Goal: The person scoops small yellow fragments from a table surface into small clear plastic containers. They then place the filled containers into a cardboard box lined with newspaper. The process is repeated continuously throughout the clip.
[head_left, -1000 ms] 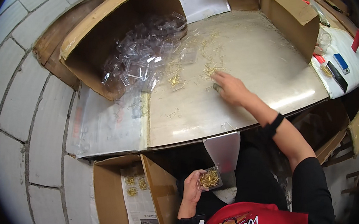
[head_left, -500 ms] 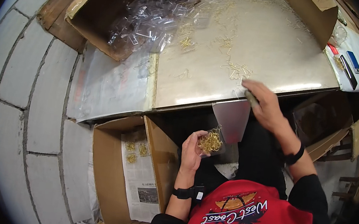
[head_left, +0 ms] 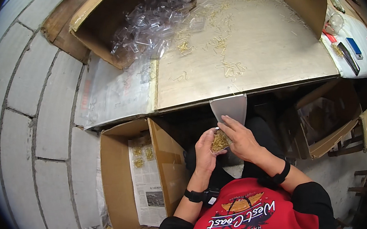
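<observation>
A small clear plastic box filled with gold wire hooks is held in front of my lap. My left hand grips it from the left side, thumb and fingers around its edges. On its right side lies my right hand, fingers stretched out and slanting across the box's upper edge; its palm side is hidden. Just beyond the fingers, a grey metal chute slopes down from the table edge. Loose gold hooks are scattered on the table near the top of that chute.
A cardboard box lying on its side spills clear plastic boxes onto the tabletop. Below left, an open carton holds newspaper and several filled boxes. A blue object and a black tool lie far right.
My right hand has come down from the hooks at the table edge to the plastic box. My left hand has shifted slightly right and up with the box.
</observation>
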A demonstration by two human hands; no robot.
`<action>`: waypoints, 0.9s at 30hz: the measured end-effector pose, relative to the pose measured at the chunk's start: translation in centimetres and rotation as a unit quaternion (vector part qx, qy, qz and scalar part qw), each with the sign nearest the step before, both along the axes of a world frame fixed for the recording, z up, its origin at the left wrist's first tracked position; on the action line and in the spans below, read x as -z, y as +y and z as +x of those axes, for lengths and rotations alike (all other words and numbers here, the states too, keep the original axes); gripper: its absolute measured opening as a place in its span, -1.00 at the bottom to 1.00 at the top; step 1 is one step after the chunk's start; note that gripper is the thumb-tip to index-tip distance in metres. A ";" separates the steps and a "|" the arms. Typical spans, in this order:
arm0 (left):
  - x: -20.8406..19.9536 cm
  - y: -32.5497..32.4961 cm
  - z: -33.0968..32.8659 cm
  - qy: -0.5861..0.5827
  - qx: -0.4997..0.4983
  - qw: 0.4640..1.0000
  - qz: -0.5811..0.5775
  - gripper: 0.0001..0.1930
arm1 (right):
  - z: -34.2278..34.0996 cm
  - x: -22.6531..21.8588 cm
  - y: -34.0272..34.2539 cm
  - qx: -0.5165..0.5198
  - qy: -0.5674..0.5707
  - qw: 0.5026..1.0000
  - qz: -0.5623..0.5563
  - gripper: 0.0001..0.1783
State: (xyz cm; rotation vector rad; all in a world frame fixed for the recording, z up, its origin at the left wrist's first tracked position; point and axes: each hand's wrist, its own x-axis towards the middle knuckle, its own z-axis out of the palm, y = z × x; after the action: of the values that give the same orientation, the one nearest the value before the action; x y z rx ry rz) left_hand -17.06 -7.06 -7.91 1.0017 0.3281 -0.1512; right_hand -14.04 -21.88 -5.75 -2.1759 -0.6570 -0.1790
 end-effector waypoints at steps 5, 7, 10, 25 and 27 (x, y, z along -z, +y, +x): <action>0.6 -0.6 -0.1 0.009 -0.001 0.999 -0.036 -0.70 | -0.1 0.4 -2.1 -0.024 0.047 0.995 0.090 -0.51; -0.2 -0.9 -0.1 0.016 -0.007 0.999 -0.044 -0.72 | -0.1 0.3 -2.2 -0.013 0.018 0.996 0.087 -0.51; -0.1 -0.9 -0.3 0.031 -0.006 0.996 -0.080 -0.70 | -1.3 -1.2 -2.2 -0.048 -0.097 0.992 -0.063 -0.46; 1.3 -1.0 -0.6 0.009 0.021 0.998 -0.054 -0.68 | -1.7 -0.3 -0.4 0.004 -0.024 0.994 -0.104 -0.37; 1.6 -0.5 -0.6 0.015 0.013 0.997 -0.071 -0.68 | -1.7 -0.9 -0.6 -0.011 -0.046 0.995 -0.088 -0.35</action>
State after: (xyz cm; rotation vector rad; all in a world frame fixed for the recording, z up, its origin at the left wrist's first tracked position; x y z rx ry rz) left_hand -17.64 -7.57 -9.53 0.8634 0.3267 -0.2096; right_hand -15.71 -22.53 -4.82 -2.3386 -0.7722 -0.2183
